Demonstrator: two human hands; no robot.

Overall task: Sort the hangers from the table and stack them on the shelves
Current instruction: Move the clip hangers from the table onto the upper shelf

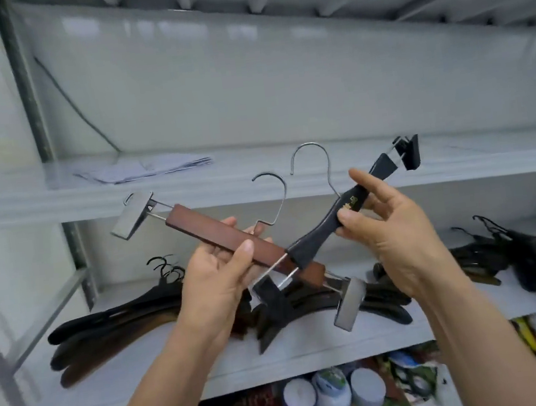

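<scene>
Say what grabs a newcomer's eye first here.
Two clip hangers cross at centre: a brown wooden hanger with grey metal clips in the left hand, a black hanger with gold lettering in the right hand. Behind them, a pile of dark coat hangers lies on the grey metal shelf.

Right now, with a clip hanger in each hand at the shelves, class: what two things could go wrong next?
1. The brown hanger in the left hand and the black hanger in the right hand cross, with their metal rods overlapping. Pulling them apart could snag a clip.
2. The right hand only pinches the black hanger between thumb and fingers, so it might slip onto the pile of dark hangers on the shelf below.
</scene>
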